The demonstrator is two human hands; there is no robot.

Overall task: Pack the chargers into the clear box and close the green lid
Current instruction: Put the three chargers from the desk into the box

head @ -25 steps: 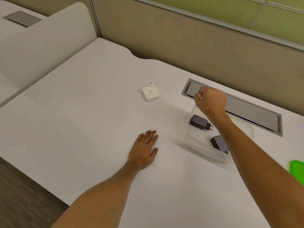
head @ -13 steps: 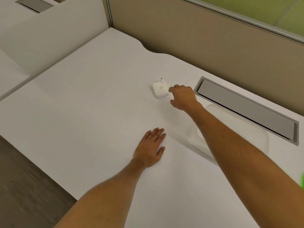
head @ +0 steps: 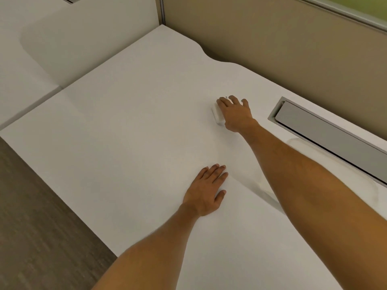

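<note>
Your right hand (head: 235,114) fingers curl over the white charger (head: 217,116) on the counter (head: 125,143); grip unclear. Left hand (head: 206,190) lies flat, empty.

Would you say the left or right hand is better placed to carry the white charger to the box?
Right. The right hand already covers the charger; the left hand lies flat on the desk.
</note>
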